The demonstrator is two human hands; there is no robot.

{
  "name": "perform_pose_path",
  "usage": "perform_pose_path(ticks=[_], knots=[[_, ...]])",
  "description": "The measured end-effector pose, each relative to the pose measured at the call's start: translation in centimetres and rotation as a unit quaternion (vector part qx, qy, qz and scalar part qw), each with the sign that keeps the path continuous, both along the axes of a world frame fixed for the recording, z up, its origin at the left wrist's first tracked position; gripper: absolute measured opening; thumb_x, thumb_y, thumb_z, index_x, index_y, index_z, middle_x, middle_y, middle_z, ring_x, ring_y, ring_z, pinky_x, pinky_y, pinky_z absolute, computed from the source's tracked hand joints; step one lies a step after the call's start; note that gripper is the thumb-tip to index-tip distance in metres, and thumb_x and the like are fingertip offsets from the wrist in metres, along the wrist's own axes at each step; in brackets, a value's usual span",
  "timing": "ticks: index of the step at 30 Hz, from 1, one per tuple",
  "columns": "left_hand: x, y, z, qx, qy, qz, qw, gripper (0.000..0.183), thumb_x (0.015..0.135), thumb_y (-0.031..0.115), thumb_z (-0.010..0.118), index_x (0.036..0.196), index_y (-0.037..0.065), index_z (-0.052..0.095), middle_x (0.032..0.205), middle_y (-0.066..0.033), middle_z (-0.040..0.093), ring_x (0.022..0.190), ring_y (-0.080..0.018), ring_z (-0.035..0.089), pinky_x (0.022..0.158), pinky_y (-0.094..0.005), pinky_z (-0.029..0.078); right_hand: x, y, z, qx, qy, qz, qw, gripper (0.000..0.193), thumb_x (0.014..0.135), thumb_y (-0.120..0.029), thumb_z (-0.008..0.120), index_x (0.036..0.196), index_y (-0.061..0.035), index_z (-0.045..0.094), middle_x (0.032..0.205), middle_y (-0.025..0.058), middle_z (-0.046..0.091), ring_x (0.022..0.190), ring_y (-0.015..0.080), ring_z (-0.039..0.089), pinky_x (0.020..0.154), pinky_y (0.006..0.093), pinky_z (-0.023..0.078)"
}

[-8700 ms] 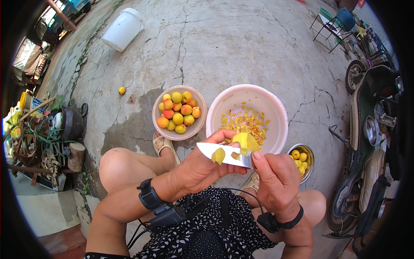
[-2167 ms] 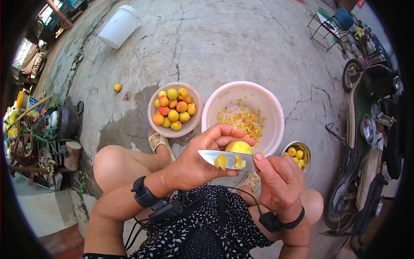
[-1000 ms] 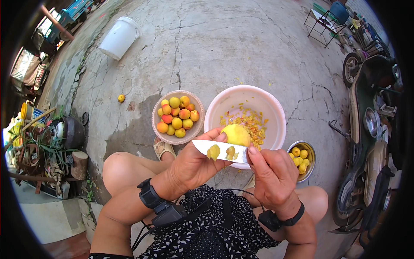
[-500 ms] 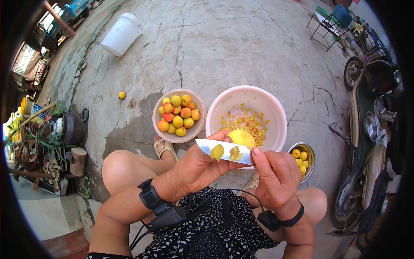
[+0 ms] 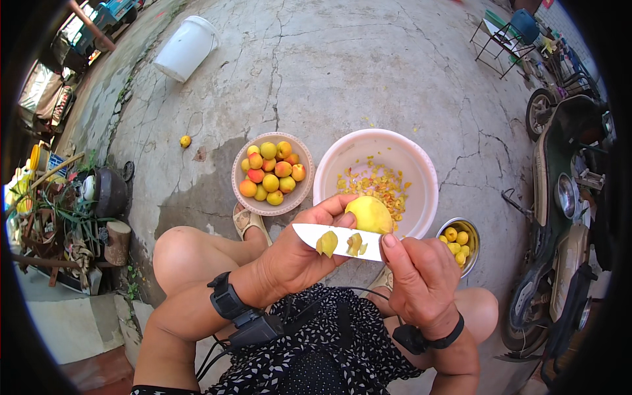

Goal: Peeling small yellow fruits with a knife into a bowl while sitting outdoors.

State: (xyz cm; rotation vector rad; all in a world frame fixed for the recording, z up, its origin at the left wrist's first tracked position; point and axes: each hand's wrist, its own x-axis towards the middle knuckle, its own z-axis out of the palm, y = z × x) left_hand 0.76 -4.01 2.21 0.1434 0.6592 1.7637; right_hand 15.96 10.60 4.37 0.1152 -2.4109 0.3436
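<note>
My left hand point(image 5: 293, 253) is closed around a peeled yellow apricot point(image 5: 369, 214), held above the near side of a pink basin point(image 5: 332, 155). In my right hand point(image 5: 424, 276) is a knife point(image 5: 341, 242), its handle hidden by my fingers. The broad blade points left, just below the apricot and in front of my left fingers. Two bits of peel point(image 5: 327, 243) cling to the blade. More scraps of peel point(image 5: 378, 184) lie scattered on the basin's floor.
Left of the basin, a pink bowl point(image 5: 241, 181) holds several red-and-yellow apricots. A metal bowl point(image 5: 475, 260) with several peeled ones stands at the right. One apricot point(image 5: 185, 141) lies on the concrete. A white bucket point(image 5: 187, 49) is farther off; a scooter point(image 5: 550, 191) stands at right.
The knife blade has tilted and dropped slightly, its tip moving lower and left. The apricot has turned a little in my left hand. Both hands keep their holds.
</note>
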Motion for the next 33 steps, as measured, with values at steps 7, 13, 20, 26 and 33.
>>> perform_pose_path(ticks=[7,13,20,26,33], knots=[[0.2,0.1,-0.4,0.002,-0.011,0.001,1.000,0.053,0.100,0.027,0.062,0.139,-0.001,0.041,0.132,-0.0188,0.058,0.123,-0.0287,0.060,0.108,-0.0420,0.048,-0.1,0.0,-0.1,-0.004,0.008,0.002,1.000,0.059,0.063,0.000,0.065,0.122,0.0012,0.069,0.095,0.0100,0.064,0.071,0.0226,0.060,0.057,0.0340,0.046],[0.1,0.0,-0.9,0.012,-0.024,0.001,1.000,0.056,0.098,0.026,0.065,0.141,-0.001,0.040,0.133,-0.0176,0.057,0.124,-0.0269,0.059,0.108,-0.0412,0.049,-0.2,0.0,-0.2,0.004,0.018,-0.006,1.000,0.058,0.063,0.001,0.065,0.121,0.0024,0.069,0.094,0.0100,0.064,0.069,0.0221,0.060,0.056,0.0338,0.046],[-0.1,-0.4,-0.8,0.013,-0.033,0.004,0.999,0.063,0.095,0.023,0.069,0.144,-0.001,0.037,0.138,-0.0149,0.053,0.124,-0.0250,0.058,0.109,-0.0396,0.048,-0.5,0.2,-0.2,-0.006,0.007,-0.012,1.000,0.054,0.065,0.002,0.066,0.119,0.0022,0.070,0.090,0.0097,0.063,0.066,0.0223,0.059,0.054,0.0342,0.045],[0.0,-0.5,0.2,0.049,-0.018,-0.003,0.999,0.066,0.092,0.018,0.072,0.146,-0.001,0.038,0.138,-0.0144,0.054,0.126,-0.0255,0.057,0.110,-0.0408,0.048,-0.2,0.9,-0.2,-0.040,0.014,-0.018,0.999,0.054,0.064,0.005,0.067,0.118,0.0013,0.071,0.086,0.0094,0.063,0.064,0.0224,0.058,0.052,0.0341,0.045],[-0.4,-0.7,-0.5,0.011,0.001,-0.018,1.000,0.072,0.085,0.023,0.080,0.143,0.002,0.043,0.139,-0.0135,0.055,0.129,-0.0239,0.056,0.110,-0.0390,0.048,-0.1,0.3,0.2,-0.039,-0.007,0.007,0.999,0.052,0.065,0.005,0.068,0.117,0.0002,0.071,0.086,0.0086,0.064,0.064,0.0216,0.058,0.052,0.0330,0.045]])
